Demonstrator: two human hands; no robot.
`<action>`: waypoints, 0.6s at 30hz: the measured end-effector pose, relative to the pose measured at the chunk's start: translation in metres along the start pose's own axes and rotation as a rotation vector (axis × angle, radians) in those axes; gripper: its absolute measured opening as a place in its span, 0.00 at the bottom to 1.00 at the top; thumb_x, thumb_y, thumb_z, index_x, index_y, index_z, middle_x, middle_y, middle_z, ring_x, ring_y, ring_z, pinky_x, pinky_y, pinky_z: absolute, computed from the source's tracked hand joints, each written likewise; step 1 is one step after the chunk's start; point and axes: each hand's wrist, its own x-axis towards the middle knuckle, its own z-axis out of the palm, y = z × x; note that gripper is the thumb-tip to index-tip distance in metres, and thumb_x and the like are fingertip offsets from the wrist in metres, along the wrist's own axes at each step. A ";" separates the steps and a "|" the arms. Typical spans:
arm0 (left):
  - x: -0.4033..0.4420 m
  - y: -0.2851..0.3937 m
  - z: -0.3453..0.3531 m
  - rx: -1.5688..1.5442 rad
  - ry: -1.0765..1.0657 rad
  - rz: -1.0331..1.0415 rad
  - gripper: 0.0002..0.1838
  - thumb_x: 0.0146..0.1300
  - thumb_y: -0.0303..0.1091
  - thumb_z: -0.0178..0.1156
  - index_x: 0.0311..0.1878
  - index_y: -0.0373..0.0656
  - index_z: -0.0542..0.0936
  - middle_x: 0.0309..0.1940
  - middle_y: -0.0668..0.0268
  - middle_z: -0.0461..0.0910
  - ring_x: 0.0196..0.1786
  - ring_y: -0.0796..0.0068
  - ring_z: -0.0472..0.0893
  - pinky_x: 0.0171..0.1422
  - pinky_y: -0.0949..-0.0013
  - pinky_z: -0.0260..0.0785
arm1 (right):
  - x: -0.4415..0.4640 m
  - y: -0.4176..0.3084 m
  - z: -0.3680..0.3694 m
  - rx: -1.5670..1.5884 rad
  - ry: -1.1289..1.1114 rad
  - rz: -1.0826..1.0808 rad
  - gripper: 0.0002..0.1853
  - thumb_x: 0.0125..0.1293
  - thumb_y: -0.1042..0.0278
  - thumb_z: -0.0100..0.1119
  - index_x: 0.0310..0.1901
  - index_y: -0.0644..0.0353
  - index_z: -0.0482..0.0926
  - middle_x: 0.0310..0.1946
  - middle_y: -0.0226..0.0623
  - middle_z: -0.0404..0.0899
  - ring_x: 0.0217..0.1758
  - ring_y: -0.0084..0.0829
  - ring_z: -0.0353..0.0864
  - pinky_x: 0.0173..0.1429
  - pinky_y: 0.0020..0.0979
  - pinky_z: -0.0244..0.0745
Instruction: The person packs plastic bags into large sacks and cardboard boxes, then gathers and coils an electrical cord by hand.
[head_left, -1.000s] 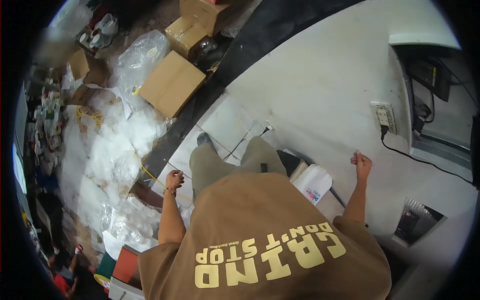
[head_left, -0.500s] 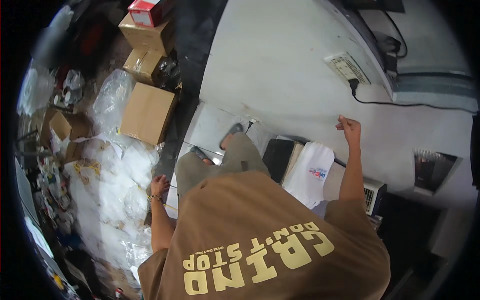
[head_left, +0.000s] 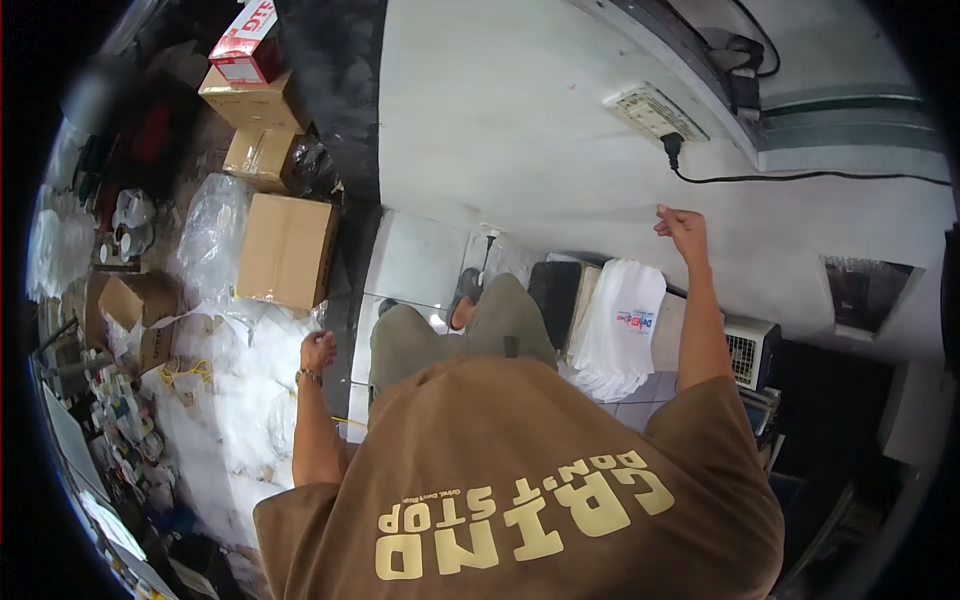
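My left hand [head_left: 318, 350] hangs beside my left thigh, its fingers loosely bent with nothing visible in them. A dark bracelet [head_left: 309, 376] circles that wrist. The hand is nearest to the white plastic-covered work surface [head_left: 245, 400] and a closed cardboard box [head_left: 285, 250]. Out to the other side, my right hand [head_left: 685, 232] is held in front of the white wall [head_left: 520, 110], fingers part bent and apart, gripping nothing. Below it lies a stack of white printed bags [head_left: 620, 320] next to a black item [head_left: 552, 300].
Smaller cardboard boxes [head_left: 260, 158] and a red-and-white box [head_left: 248, 45] are piled at upper left. A black plug [head_left: 672, 148] sits in a wall outlet [head_left: 650, 110], its cord running right. Tiled floor [head_left: 410, 260] lies ahead of my feet. A white grille-fronted unit [head_left: 745, 352] stands at right.
My legs have shifted as in a step, and the view has moved forward and turned slightly. Both hands remain empty at my sides.
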 end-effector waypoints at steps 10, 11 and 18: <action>0.010 -0.055 0.028 -0.130 -0.031 0.029 0.16 0.62 0.39 0.62 0.48 0.40 0.76 0.29 0.65 0.80 0.25 0.76 0.79 0.26 0.71 0.71 | 0.000 -0.007 0.002 -0.016 -0.017 0.027 0.24 0.64 0.52 0.61 0.37 0.73 0.82 0.25 0.44 0.82 0.26 0.27 0.82 0.36 0.26 0.80; 0.013 -0.076 0.026 -0.139 -0.079 -0.101 0.15 0.62 0.39 0.62 0.47 0.41 0.77 0.28 0.65 0.80 0.25 0.75 0.79 0.25 0.70 0.71 | 0.001 -0.006 0.002 -0.028 -0.013 0.025 0.24 0.65 0.52 0.60 0.37 0.74 0.82 0.25 0.44 0.82 0.26 0.28 0.82 0.36 0.27 0.80; -0.045 -0.092 0.025 0.045 -0.028 -0.311 0.15 0.59 0.40 0.62 0.46 0.43 0.78 0.28 0.63 0.82 0.25 0.71 0.81 0.24 0.66 0.71 | 0.002 0.001 0.004 -0.012 0.011 0.036 0.22 0.63 0.54 0.63 0.37 0.72 0.83 0.24 0.44 0.83 0.26 0.28 0.82 0.35 0.28 0.79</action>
